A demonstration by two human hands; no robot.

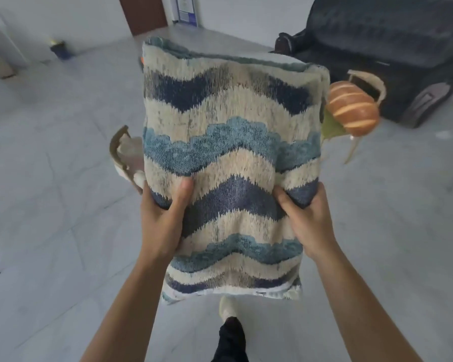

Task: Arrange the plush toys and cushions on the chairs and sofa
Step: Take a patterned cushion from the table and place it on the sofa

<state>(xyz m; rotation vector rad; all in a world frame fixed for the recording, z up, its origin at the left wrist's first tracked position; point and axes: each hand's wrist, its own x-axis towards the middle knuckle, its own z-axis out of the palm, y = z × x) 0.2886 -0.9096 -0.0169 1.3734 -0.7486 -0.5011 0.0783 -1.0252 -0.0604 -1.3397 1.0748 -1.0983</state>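
Left hand (165,218), right hand (307,222) gripping cushion (230,131)

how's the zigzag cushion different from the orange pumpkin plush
The cushion is flat, with blue and cream zigzags; the pumpkin plush is round, orange with pale stripes. The left hand and right hand grip the cushion; the pumpkin plush sits unheld on a chair. Both look soft.

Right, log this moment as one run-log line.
left hand: grips cushion | right hand: grips cushion | sofa: ahead, right | placed: not yet
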